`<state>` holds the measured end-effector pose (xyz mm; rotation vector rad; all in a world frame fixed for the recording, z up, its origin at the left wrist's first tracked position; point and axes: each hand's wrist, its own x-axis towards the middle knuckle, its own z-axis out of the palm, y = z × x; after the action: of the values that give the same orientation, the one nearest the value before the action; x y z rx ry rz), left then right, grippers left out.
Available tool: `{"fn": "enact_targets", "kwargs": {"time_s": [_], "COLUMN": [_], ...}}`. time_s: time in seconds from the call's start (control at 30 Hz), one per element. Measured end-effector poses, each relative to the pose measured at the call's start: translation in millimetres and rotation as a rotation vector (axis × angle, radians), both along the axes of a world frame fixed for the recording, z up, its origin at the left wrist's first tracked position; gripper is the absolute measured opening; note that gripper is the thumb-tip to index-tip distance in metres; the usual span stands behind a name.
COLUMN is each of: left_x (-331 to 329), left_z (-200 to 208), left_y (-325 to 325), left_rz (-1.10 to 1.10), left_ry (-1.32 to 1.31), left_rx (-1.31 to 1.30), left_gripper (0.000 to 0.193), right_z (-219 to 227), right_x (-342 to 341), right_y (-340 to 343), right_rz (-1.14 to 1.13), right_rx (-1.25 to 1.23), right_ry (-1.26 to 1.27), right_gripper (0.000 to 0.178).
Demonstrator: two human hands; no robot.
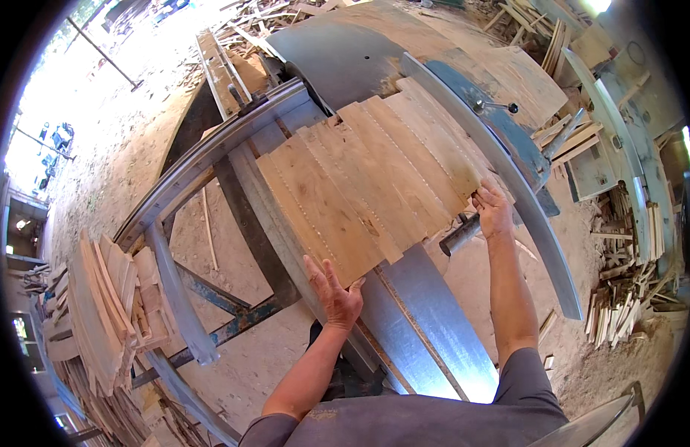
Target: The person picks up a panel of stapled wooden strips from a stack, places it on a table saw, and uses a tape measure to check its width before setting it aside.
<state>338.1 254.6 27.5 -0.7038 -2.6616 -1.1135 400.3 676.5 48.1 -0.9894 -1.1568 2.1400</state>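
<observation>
A wide wooden panel (360,179) of planks laid side by side, with dotted lines along it and uneven ends, lies across the saw's metal table (434,328). My left hand (334,296) rests against the panel's near left corner, fingers spread and thumb by the near edge. At the near right corner, my right hand (495,211) has its fingers bent round the panel's edge; part of those fingers is hidden. Beyond that hand runs a long metal fence (501,164) along the panel's right side. No blade can be made out.
A metal rail frame (211,164) borders the table on the left. Stacked boards (110,298) stand at the lower left. A blue bracket with a lever (501,107) sits behind the fence. Wood offcuts (621,313) are piled at the right.
</observation>
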Motion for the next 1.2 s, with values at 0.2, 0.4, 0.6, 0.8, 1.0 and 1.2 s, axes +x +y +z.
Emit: {"fn": "enact_targets", "kwargs": {"time_s": [0.2,0.4,0.6,0.8,1.0,1.2], "left_x": [0.1,0.1,3.6,0.4,-0.8,-2.2], "left_z": [-1.5,-1.7,-4.8,-3.4,-6.8,-12.6], "left_y": [2.8,4.3,5.5,8.3,8.1,15.5], "left_rz": [0.007,0.026,0.038,0.026,0.023,0.017], "left_ry": [-0.007,-0.008,-0.008,0.06,0.084,0.108], "left_rx": [0.021,0.002,0.006,0.043,0.022,0.015], "left_gripper": [0.114,0.111,0.11,0.111,0.109,0.104], "right_z": [-11.2,-14.5,-5.9,-14.6,-20.9,-24.1], "right_x": [2.2,-0.3,-2.3,-4.0,-4.1,-5.2], "right_y": [8.9,10.5,3.2,9.3,15.0,19.9], "right_rz": [0.0,0.028,0.001,0.0,0.009,-0.11], "right_rx": [-0.008,-0.03,-0.02,-0.026,-0.056,-0.146], "right_ry": [0.04,0.073,0.079,0.109,0.129,0.19], "right_gripper": [0.047,0.051,0.042,0.042,0.04,0.038]}}
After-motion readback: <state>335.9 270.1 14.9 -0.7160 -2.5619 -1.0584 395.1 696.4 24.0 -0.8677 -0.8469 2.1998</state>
